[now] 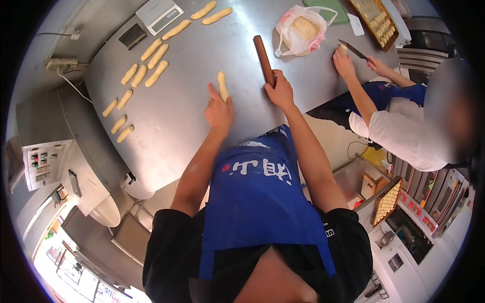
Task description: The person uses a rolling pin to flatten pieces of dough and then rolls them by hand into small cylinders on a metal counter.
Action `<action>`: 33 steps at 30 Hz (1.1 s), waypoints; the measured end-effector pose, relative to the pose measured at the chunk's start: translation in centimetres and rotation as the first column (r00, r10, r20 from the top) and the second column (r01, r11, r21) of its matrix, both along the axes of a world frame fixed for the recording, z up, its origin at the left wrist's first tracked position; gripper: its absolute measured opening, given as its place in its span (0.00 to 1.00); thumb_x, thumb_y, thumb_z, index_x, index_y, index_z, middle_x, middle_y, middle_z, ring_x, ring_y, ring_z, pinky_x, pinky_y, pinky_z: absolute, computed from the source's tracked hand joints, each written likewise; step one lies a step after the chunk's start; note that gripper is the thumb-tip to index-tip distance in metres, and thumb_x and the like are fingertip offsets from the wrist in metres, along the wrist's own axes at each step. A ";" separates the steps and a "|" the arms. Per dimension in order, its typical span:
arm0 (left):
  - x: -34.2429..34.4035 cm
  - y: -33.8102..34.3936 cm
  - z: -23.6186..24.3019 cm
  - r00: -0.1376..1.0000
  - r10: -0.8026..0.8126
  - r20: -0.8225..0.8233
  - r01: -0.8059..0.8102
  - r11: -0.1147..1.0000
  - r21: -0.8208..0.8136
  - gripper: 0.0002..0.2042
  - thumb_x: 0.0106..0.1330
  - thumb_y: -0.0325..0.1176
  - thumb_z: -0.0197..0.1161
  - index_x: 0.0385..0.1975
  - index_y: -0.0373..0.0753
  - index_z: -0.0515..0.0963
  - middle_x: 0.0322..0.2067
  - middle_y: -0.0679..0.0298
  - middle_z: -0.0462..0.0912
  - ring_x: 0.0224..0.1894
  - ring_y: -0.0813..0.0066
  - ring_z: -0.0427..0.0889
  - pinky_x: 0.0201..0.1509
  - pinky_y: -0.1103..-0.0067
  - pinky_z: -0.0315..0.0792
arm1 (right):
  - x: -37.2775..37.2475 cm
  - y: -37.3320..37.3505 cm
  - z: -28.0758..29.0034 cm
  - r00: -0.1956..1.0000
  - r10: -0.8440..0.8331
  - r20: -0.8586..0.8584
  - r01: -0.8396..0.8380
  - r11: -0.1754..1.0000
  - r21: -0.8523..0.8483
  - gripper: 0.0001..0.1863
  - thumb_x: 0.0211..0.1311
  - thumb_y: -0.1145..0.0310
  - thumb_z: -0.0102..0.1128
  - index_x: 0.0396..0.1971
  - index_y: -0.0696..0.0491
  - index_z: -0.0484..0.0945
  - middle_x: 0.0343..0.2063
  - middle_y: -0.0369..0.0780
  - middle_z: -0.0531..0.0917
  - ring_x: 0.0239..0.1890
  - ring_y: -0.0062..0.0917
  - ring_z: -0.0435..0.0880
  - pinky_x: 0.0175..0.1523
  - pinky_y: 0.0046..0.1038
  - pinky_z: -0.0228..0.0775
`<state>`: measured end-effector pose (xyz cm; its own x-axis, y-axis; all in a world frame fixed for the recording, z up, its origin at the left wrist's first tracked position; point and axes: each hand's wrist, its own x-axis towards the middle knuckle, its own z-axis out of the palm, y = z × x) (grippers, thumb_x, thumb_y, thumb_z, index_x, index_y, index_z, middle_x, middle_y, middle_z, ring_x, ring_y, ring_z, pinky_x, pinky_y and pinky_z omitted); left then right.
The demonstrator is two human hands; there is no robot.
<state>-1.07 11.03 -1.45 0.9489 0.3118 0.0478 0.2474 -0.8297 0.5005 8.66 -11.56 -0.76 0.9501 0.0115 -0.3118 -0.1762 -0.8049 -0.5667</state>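
Right fingers [283, 83] clamped round the near end of the rolling pin [262, 55], which lies angled over the desk [187, 106]. Left fingers [211, 91] are at the near end of one dough strip [222, 81], thumb and index apart on either side of it; can't tell if they're pinching. That strip is mid-desk, left of the pin and clear of it.

Around: more dough strips [156, 73] loosely lined up on my left, running up to the far side by the scale [160, 17] and a dark box [132, 37]. Plastic bag [290, 38] with pale dough [304, 28] in it takes up the space just right of the pin's far end. Co-worker's hands [344, 63] are on my right, with a knife [354, 49]; loaded tray [388, 43] beyond.

Hard to see: strip's near tip and my curled left fingers are behind my hand; pin's near end is in my fist. Scale, tray and green board [328, 9] cut at top. Apron [252, 212] blocks part of the near edge. Co-worker's piece mostly covered.
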 end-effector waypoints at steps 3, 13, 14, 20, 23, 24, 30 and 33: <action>-0.3 -0.4 1.0 0.967 -0.018 -0.253 -0.031 0.981 -0.190 0.45 0.72 0.42 0.70 0.81 0.31 0.49 0.29 0.47 0.88 0.29 0.42 0.88 0.35 0.56 0.81 | -0.5 0.0 0.0 1.000 -0.011 -0.008 0.011 1.000 -0.022 0.32 0.62 0.61 0.67 0.66 0.53 0.72 0.53 0.53 0.87 0.53 0.50 0.88 0.59 0.48 0.79; -1.8 -0.2 3.1 0.982 -0.188 -0.011 0.187 0.974 0.130 0.47 0.71 0.48 0.71 0.81 0.28 0.55 0.64 0.34 0.79 0.69 0.38 0.77 0.74 0.51 0.68 | 0.2 -0.5 -0.6 1.000 0.000 0.027 0.001 0.998 -0.065 0.33 0.62 0.61 0.69 0.67 0.50 0.70 0.47 0.52 0.89 0.48 0.51 0.89 0.54 0.48 0.80; -0.3 -0.2 2.8 0.981 -0.194 -0.012 0.194 0.973 0.128 0.47 0.71 0.48 0.71 0.81 0.28 0.55 0.64 0.34 0.79 0.69 0.38 0.77 0.74 0.51 0.68 | 0.4 -0.7 -0.5 1.000 -0.007 0.016 0.008 0.997 -0.072 0.34 0.62 0.59 0.69 0.67 0.51 0.70 0.47 0.52 0.89 0.47 0.51 0.89 0.54 0.48 0.80; 3.2 -0.5 -3.7 0.942 -0.335 -0.015 0.332 0.927 0.173 0.46 0.76 0.56 0.63 0.82 0.28 0.56 0.84 0.41 0.49 0.87 0.39 0.43 0.89 0.49 0.37 | 0.6 4.1 0.8 0.996 0.006 0.089 0.015 0.974 -0.227 0.28 0.64 0.54 0.73 0.53 0.57 0.73 0.45 0.53 0.86 0.47 0.52 0.87 0.52 0.49 0.79; 2.0 -0.8 -2.5 0.930 -0.367 0.026 0.366 0.930 0.034 0.45 0.78 0.58 0.59 0.83 0.30 0.55 0.84 0.41 0.48 0.87 0.39 0.43 0.88 0.46 0.38 | 0.5 4.3 -1.3 0.959 0.081 0.270 0.006 0.951 -0.308 0.23 0.66 0.56 0.73 0.46 0.57 0.74 0.41 0.52 0.84 0.44 0.50 0.85 0.49 0.48 0.78; 2.0 -0.4 -1.6 0.941 -0.273 0.201 0.290 0.955 -0.058 0.44 0.77 0.56 0.61 0.83 0.31 0.56 0.84 0.42 0.51 0.86 0.40 0.46 0.87 0.46 0.39 | 0.7 4.2 -2.0 0.895 0.151 0.419 -0.009 0.946 -0.323 0.20 0.68 0.58 0.72 0.43 0.57 0.75 0.39 0.50 0.83 0.42 0.49 0.84 0.48 0.48 0.77; -2.4 8.1 -1.9 0.938 -0.271 0.215 0.274 0.962 0.013 0.38 0.73 0.46 0.70 0.78 0.34 0.66 0.79 0.47 0.65 0.83 0.46 0.59 0.85 0.44 0.46 | -5.0 6.7 0.9 0.728 0.523 0.443 -0.479 0.851 -0.216 0.22 0.71 0.59 0.67 0.57 0.56 0.79 0.48 0.50 0.83 0.52 0.48 0.82 0.60 0.52 0.71; -5.0 7.2 -3.0 0.933 -0.357 0.054 0.353 0.933 0.066 0.35 0.75 0.44 0.67 0.77 0.35 0.68 0.78 0.47 0.67 0.82 0.51 0.62 0.85 0.44 0.46 | -6.2 6.8 -0.2 0.701 0.488 0.519 -0.410 0.872 -0.266 0.30 0.75 0.50 0.62 0.67 0.56 0.77 0.59 0.53 0.81 0.63 0.51 0.78 0.68 0.54 0.66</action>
<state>-6.07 18.26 -4.42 0.9917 -0.0498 0.1189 -0.0992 -0.8836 0.4576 2.49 -4.77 -0.92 0.8435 0.4819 0.2373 0.5368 -0.7734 -0.3373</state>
